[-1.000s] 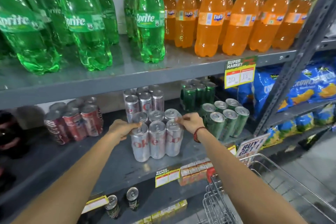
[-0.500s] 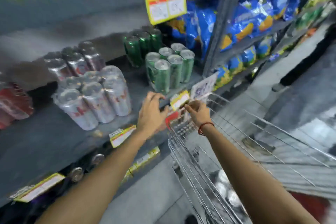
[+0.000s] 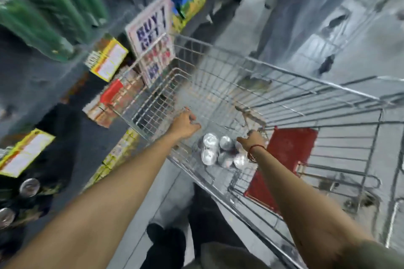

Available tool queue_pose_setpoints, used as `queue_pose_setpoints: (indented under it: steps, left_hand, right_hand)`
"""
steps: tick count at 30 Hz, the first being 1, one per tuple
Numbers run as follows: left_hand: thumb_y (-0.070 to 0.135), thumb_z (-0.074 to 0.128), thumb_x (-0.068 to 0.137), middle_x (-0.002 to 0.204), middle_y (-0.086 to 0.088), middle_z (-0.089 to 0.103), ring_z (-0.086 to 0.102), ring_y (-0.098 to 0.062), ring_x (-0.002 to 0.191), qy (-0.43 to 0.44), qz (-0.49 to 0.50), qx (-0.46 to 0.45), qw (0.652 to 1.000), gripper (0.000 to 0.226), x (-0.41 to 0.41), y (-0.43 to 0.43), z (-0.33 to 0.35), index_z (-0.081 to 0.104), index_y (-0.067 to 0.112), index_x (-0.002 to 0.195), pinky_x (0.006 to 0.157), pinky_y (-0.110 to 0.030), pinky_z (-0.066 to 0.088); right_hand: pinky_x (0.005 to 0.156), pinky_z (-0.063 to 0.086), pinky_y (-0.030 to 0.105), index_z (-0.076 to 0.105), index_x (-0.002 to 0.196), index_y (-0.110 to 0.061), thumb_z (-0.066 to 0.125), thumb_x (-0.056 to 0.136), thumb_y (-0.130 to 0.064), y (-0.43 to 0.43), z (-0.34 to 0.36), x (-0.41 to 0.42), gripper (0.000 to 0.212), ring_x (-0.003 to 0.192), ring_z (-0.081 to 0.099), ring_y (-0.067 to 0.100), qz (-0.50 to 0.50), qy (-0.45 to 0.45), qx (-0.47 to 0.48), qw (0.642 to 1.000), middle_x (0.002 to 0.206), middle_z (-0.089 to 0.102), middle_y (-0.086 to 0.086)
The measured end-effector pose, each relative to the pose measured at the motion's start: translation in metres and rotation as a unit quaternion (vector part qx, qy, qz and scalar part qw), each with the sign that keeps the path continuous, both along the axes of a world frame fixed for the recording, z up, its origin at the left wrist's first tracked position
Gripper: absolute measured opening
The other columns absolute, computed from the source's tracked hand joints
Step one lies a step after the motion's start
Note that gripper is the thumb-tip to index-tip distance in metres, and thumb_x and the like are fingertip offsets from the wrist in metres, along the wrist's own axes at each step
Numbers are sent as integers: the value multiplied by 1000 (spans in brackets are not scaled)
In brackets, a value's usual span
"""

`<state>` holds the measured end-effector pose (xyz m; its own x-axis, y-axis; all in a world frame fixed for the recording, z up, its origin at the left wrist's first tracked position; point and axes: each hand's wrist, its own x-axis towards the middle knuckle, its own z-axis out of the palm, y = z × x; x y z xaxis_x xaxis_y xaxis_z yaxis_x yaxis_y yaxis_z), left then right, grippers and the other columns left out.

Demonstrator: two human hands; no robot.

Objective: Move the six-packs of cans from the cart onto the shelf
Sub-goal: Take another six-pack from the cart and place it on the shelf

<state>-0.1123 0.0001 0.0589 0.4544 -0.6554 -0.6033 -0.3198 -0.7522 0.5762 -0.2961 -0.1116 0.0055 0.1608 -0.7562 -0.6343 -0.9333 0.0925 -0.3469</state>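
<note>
I look down into a wire shopping cart (image 3: 284, 85). A six-pack of silver cans (image 3: 218, 150) stands on its floor, tops up. My left hand (image 3: 183, 124) hangs over the cart just left of the pack, fingers apart, holding nothing. My right hand (image 3: 251, 140), with a red thread at the wrist, is over the pack's right side with fingers loosely curled; the view is too blurred to tell whether it touches the cans. The grey shelf (image 3: 32, 85) runs along the left, with green cans (image 3: 43, 17) blurred at the top left.
A red flap (image 3: 290, 148) lies in the cart to the right of the pack. A "BUY 1 GET 1" sign (image 3: 153, 35) and yellow price tags (image 3: 109, 59) stick out from the shelf edge. Can tops (image 3: 28, 186) show on the lower shelf. Grey floor lies beyond.
My view swung from the shelf down to the cart. Both hands left the silver six-pack on the shelf and moved down into the cart, over another pack.
</note>
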Motion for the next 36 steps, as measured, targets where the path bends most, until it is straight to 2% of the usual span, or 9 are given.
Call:
queue_pose_setpoints:
  steps: [2, 6, 12, 16, 20, 25, 28, 32, 36]
  left_hand:
    - [24, 58, 87, 133, -17, 54, 51, -31, 122, 23, -12, 39, 999, 42, -10, -10, -17, 52, 5, 124, 97, -34, 42]
    - [32, 43, 94, 139, -19, 49, 51, -36, 122, 54, -57, 123, 989, 49, -24, -16, -44, 45, 1, 132, 100, -42, 43]
    - [46, 43, 91, 149, -13, 38, 42, -30, 133, 167, -58, 255, 950, 62, -30, -17, -68, 33, 14, 143, 108, -44, 40]
    - [30, 43, 96, 138, -11, 48, 46, -29, 128, 211, -5, 249, 945, 49, -47, -26, -58, 38, 6, 138, 99, -33, 44]
    - [15, 47, 94, 140, -13, 46, 49, -27, 124, 223, 61, 234, 944, 42, -47, -28, -62, 41, 6, 135, 104, -35, 44]
    - [15, 47, 94, 121, -15, 56, 55, -25, 111, 199, 84, 232, 948, 38, -37, -29, -45, 45, -1, 128, 100, -38, 44]
    - [15, 50, 94, 124, -10, 54, 58, -23, 92, 180, 90, 211, 957, 37, -31, -30, -24, 44, 9, 129, 73, -32, 49]
    - [15, 51, 93, 128, -13, 55, 55, -25, 104, 109, 66, 168, 978, 40, -7, -29, 9, 49, 0, 129, 83, -34, 50]
    - [15, 60, 88, 71, -8, 52, 45, -17, 57, 99, 102, 116, 983, 45, 20, -16, 60, 50, -7, 126, 46, -23, 41]
  right_hand:
    - [92, 46, 38, 56, 113, 1, 66, 81, -29, 7, -14, -24, 44, 116, 56, 36, -45, 17, 28, 998, 126, 58, 24]
    - [100, 42, 37, 45, 131, 3, 64, 79, -45, 24, -40, -52, 73, 125, 49, 35, -96, 13, 96, 991, 137, 51, 20]
    - [105, 40, 36, 41, 137, 0, 63, 82, -40, 32, -60, -51, 72, 125, 50, 31, -195, -69, 111, 972, 139, 50, 17]
    - [80, 47, 29, 45, 128, 5, 68, 80, -29, 32, -68, -48, 63, 99, 52, 21, -231, -91, 140, 958, 108, 54, 11]
    - [86, 48, 32, 53, 95, -11, 71, 78, -28, 23, -70, -46, 30, 99, 57, 24, -243, -84, 148, 955, 102, 56, 12]
    - [101, 46, 40, 54, 118, 9, 65, 84, -22, 18, -45, -37, 47, 115, 57, 33, -271, -103, 190, 938, 120, 61, 18]
    - [100, 48, 43, 54, 120, 7, 70, 78, -21, 27, -43, -26, 54, 111, 60, 33, -293, -132, 215, 922, 120, 62, 19]
    - [75, 53, 35, 56, 116, 12, 66, 82, -16, 32, -13, 2, 45, 89, 60, 26, -325, -175, 207, 906, 107, 65, 20]
    - [43, 44, 21, 63, 86, 7, 61, 84, -9, 14, 36, 37, 16, 58, 53, 20, -294, -226, 139, 918, 81, 59, 16]
